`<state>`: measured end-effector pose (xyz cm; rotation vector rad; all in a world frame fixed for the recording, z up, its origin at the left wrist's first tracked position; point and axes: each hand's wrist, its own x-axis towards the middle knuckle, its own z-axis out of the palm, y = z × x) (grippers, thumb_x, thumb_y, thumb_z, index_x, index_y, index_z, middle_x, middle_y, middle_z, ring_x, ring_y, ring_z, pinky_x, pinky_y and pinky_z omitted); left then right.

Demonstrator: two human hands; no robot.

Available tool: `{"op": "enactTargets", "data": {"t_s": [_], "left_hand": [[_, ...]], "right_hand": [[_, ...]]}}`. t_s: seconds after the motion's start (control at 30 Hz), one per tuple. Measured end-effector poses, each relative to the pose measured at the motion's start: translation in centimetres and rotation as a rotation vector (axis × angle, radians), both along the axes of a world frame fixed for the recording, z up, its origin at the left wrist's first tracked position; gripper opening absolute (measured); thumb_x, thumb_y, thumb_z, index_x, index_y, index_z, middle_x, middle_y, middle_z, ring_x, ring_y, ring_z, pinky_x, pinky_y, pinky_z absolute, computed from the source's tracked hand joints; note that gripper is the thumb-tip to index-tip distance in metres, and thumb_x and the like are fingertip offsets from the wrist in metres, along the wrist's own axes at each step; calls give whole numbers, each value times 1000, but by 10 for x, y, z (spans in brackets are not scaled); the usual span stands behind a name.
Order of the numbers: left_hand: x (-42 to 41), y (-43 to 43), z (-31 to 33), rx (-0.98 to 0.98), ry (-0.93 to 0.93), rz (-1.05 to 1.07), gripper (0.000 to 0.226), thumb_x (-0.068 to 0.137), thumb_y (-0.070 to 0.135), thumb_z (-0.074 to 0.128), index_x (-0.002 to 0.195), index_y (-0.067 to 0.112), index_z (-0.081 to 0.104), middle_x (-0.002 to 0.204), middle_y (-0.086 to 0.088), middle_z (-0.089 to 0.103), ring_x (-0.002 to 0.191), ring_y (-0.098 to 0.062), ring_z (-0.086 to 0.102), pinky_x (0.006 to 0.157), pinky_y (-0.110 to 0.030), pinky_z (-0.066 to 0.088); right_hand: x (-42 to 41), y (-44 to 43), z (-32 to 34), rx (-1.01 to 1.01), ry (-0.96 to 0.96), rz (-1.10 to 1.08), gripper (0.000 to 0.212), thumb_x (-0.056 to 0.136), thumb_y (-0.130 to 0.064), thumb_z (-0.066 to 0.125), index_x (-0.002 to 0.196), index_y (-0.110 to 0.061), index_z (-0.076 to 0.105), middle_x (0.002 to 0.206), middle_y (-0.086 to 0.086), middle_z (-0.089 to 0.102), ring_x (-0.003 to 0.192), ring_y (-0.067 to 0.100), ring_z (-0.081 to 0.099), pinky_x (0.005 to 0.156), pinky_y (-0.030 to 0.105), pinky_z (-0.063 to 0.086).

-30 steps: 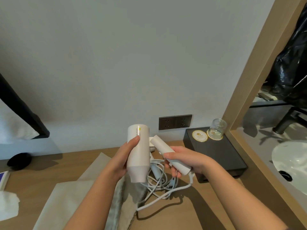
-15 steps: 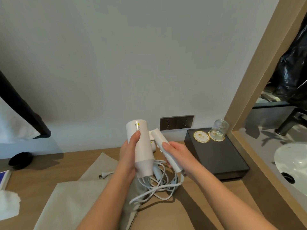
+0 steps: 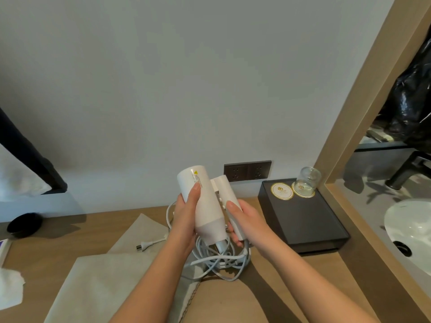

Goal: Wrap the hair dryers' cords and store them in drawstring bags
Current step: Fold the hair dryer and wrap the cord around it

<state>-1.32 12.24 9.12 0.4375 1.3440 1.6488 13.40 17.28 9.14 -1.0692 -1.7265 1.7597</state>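
Hair dryer (image 3: 208,212) held above cord (image 3: 221,261): left grip (image 3: 186,219) clamped on barrel, right grip (image 3: 249,221) clamped on handle.

the hair dryer (image 3: 203,201) is plain white, with a small yellow warning label (image 3: 195,172) near its top. its cord (image 3: 219,262) and plug (image 3: 145,245) are white too. beneath it, the drawstring bags (image 3: 100,283) are pale beige on a tan wood-grain desk (image 3: 58,238). right of it, a matte black tray (image 3: 310,224) bears white coasters (image 3: 281,191) ringed in gold. behind it, the socket plate (image 3: 247,170) is dark grey.
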Motion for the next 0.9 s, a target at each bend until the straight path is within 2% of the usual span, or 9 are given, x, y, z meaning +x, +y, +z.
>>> {"op": "enactTargets", "data": {"t_s": [0.1, 0.17, 0.33, 0.4, 0.47, 0.53, 0.63, 0.77, 0.9], "left_hand": [[-6, -3, -5, -30, -7, -99, 39, 99, 46, 36, 117, 19, 56, 107, -7, 70, 97, -19, 68, 73, -34, 54], [-12, -7, -13, -98, 125, -173, 37, 100, 41, 35, 111, 16, 60, 100, -8, 70, 88, -17, 68, 69, -31, 54], [-12, -21, -26, -243, 526, -543, 23, 99, 19, 42, 111, 13, 61, 98, -7, 74, 91, -19, 70, 86, -34, 55], [-12, -25, -22, -248, 558, -657, 22, 99, 18, 44, 109, 11, 62, 84, -7, 74, 72, -22, 70, 69, -26, 56], [-17, -27, -15, -250, 609, -724, 26, 99, 22, 47, 96, 8, 68, 61, 1, 61, 50, -12, 52, 50, -18, 42], [-26, -28, -9, -258, 664, -724, 35, 97, 28, 50, 77, 11, 72, 50, 7, 44, 47, -8, 35, 46, -17, 30], [-34, -29, -1, -228, 756, -691, 40, 95, 35, 53, 62, 16, 64, 51, 3, 41, 47, -10, 31, 46, -18, 28], [-42, -35, 3, -154, 751, -601, 42, 91, 41, 58, 61, 13, 46, 50, 8, 35, 48, -8, 30, 49, -20, 28], [-48, -43, 11, -65, 688, -550, 46, 71, 55, 61, 58, 15, 42, 52, 6, 34, 48, -7, 32, 50, -17, 31]], "right_hand": [[4, 9, 9, 90, -25, -77, 28, 101, -38, 47, 102, -11, 57, 70, 8, 54, 44, 14, 45, 45, 27, 41], [6, 15, 17, 120, -30, -104, 28, 100, -37, 47, 98, -11, 56, 67, 6, 54, 44, 16, 45, 45, 29, 40], [6, 26, 30, 92, 10, -122, 26, 100, -34, 49, 108, -10, 56, 68, 6, 52, 45, 14, 45, 43, 27, 39], [7, 30, 33, 77, 17, -110, 24, 99, -34, 51, 112, -14, 54, 70, 6, 52, 46, 14, 46, 43, 27, 39], [8, 34, 35, 58, 35, -96, 24, 99, -35, 53, 115, -17, 53, 72, 6, 53, 48, 13, 47, 44, 25, 40], [10, 37, 37, 45, 51, -90, 25, 98, -35, 53, 116, -18, 52, 75, 7, 53, 49, 13, 47, 45, 25, 40], [9, 36, 35, 20, 92, -104, 21, 98, -35, 53, 114, -22, 52, 77, 10, 52, 50, 13, 46, 45, 27, 39], [10, 34, 31, -21, 107, -147, 20, 98, -39, 52, 115, -28, 49, 73, 8, 52, 50, 13, 47, 44, 26, 41], [15, 38, 30, -40, 67, -148, 24, 97, -40, 53, 115, -25, 50, 72, 8, 53, 46, 12, 42, 43, 25, 31]]}}
